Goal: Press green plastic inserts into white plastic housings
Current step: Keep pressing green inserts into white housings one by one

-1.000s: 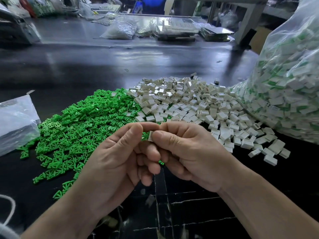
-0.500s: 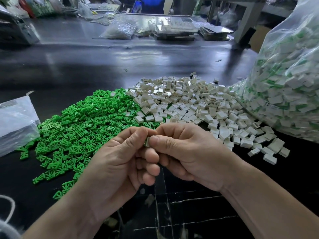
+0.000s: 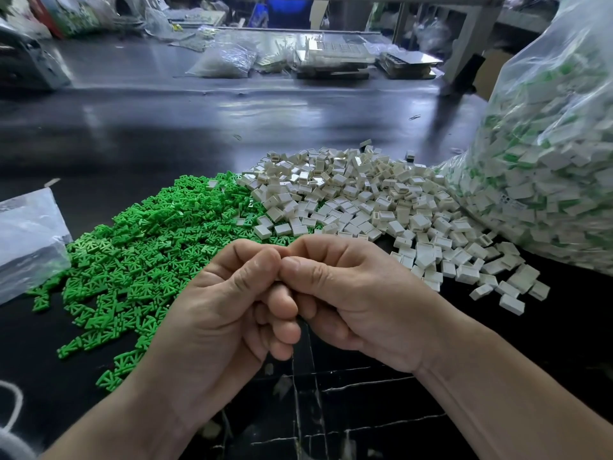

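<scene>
My left hand (image 3: 225, 310) and my right hand (image 3: 358, 300) meet thumb to thumb over the near edge of the black table (image 3: 232, 127). Their curled fingers pinch one small part between them, and the fingertips hide it completely. A heap of green plastic inserts (image 3: 142, 247) lies just beyond and to the left of my hands. A heap of white plastic housings (image 3: 365, 194) lies beyond and to the right, touching the green heap.
A big clear bag (image 3: 547, 161) full of white housings with green inserts stands at the right. A flat clear bag (image 3: 26, 237) lies at the left. Bags and trays crowd the far side of the table.
My thumbs have closed together over the white housing that showed between them a second ago, so it is now hidden. Both hands stay in the same spot.
</scene>
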Tool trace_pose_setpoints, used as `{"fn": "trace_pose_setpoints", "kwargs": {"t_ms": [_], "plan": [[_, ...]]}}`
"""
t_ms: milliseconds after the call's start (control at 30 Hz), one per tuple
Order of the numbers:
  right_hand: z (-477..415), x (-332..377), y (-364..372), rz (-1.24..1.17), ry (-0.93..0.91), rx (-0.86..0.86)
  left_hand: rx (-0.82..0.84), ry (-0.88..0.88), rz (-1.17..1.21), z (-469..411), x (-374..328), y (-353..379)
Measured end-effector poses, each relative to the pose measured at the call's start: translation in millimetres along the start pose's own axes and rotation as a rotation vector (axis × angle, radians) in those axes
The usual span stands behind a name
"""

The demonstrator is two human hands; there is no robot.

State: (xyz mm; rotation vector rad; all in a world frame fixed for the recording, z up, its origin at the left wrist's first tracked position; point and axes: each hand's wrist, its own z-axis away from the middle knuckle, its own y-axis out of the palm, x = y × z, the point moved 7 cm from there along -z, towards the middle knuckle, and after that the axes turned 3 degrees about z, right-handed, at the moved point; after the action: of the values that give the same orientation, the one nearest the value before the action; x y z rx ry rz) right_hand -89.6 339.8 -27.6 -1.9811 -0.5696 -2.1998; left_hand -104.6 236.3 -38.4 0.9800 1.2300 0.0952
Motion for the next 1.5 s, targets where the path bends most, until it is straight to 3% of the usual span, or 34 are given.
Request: {"fn": "trace_pose_setpoints", "kwargs": {"t_ms": [400, 500, 567, 667, 733, 800, 867, 933, 1033, 1300, 1500], "plan": [[-0.1, -2.1, -2.2, -0.072, 0.007, -0.017, 0.041, 0.073, -0.048, -0.1, -4.9, 4.7], [-2.9, -3.9, -1.9, -0.139, 0.014, 0.002, -0.057, 0.108, -0.137, -1.4, -11.1, -7.3], [-5.1, -1.6, -0.6, -0.327, -0.007, 0.069, -0.2, 0.19, -0.365, 0.2, -19.9, -20.7], [-7.5, 3.8, -5.8, -0.606, -0.052, 0.127, -0.36, 0.434, -1.271, 4.3, -38.4, -26.1], [-9.0, 0.9, -11.4, -0.624, -0.029, 0.078, -0.221, 0.407, -1.754, -6.0, -24.5, -19.1], [-9.9, -5.2, -18.3, -0.534, 0.027, -0.021, -0.107, 0.276, -1.952, -15.2, -5.8, -23.0], [-9.0, -8.4, -28.5, -0.313, 0.057, -0.153, -0.019, 0.287, -2.083, -17.4, 1.6, -20.3], [-7.2, -7.7, -38.6, -0.135, 0.05, -0.265, -0.017, 0.349, -2.1, -15.9, -2.6, -16.1], [-5.4, -6.2, -43.8, -0.064, 0.046, -0.317, -0.055, 0.404, -2.074, -15.6, -9.2, -15.4], [-4.9, -10.3, -42.9, 0.348, 0.056, -0.343, -0.1, 0.341, -2.113, -16.8, -5.2, -17.3], [-4.4, -10.0, -36.1, 0.479, 0.042, -0.299, -0.099, 0.416, -2.061, -15.4, -10.2, -9.4]]}}
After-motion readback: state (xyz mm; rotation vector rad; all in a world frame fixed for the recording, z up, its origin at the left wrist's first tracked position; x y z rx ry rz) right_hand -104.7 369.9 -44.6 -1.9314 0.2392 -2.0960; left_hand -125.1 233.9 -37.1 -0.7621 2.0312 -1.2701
